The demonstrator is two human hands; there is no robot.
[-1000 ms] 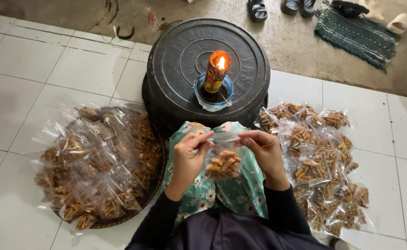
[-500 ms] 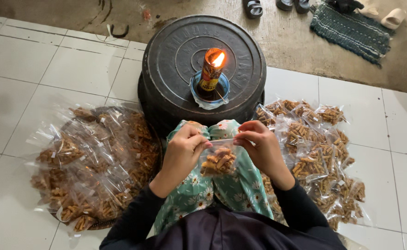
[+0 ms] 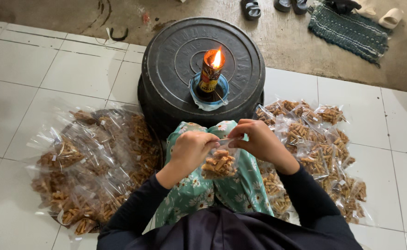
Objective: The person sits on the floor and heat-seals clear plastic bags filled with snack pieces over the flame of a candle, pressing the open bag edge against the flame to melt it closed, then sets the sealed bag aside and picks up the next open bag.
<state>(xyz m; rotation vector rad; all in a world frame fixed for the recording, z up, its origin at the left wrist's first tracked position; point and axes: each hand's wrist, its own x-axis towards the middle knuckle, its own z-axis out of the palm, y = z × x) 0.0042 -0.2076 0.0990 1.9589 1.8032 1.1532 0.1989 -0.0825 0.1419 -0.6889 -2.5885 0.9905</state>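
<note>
A small clear plastic bag of brown stick snacks (image 3: 218, 163) hangs between my hands above my lap. My left hand (image 3: 191, 149) pinches the bag's top edge on the left side. My right hand (image 3: 258, 141) pinches the same top edge from the right. Both hands are a little in front of a lit oil-lamp can (image 3: 211, 71), which stands in a blue dish (image 3: 195, 89) on a round black lid (image 3: 180, 51). The flame burns at the can's top.
A big heap of filled snack bags (image 3: 90, 162) lies on a tray to my left. Another pile of snack bags (image 3: 317, 143) lies on the white tiles to my right. Sandals (image 3: 250, 8) and a green mat (image 3: 351, 30) sit on the concrete beyond.
The bag's top has been drawn tighter between my hands. The hands stay in about the same place in front of the lamp.
</note>
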